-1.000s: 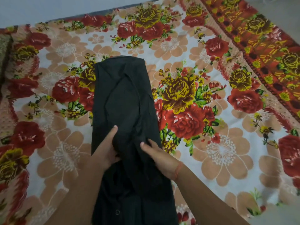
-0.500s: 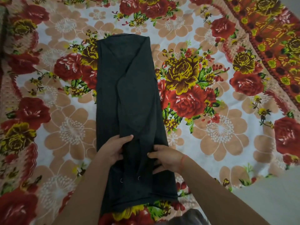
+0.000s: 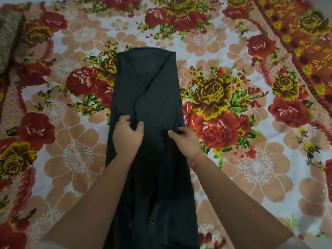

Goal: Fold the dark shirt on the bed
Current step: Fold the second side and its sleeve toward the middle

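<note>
Now | left hand point(image 3: 126, 135) grip: clamped on a pinch of shirt point(image 3: 149, 90) cloth | right hand point(image 3: 185, 141) grip: clamped on its right edge, likely to lift mid-length for a crosswise fold | shirt: long narrow strip on the bed point(image 3: 251, 168)

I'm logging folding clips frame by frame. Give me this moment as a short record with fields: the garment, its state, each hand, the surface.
garment: dark shirt, lying lengthwise on the bed
state: sides already folded in, forming a long narrow strip; not yet folded across its length
left hand: left hand pinching a bunch of cloth near the strip's middle
right hand: right hand gripping cloth at the strip's right edge; red thread on the wrist
surface: floral bedsheet, red and yellow roses
extra: a brownish cloth at the top left corner
</note>
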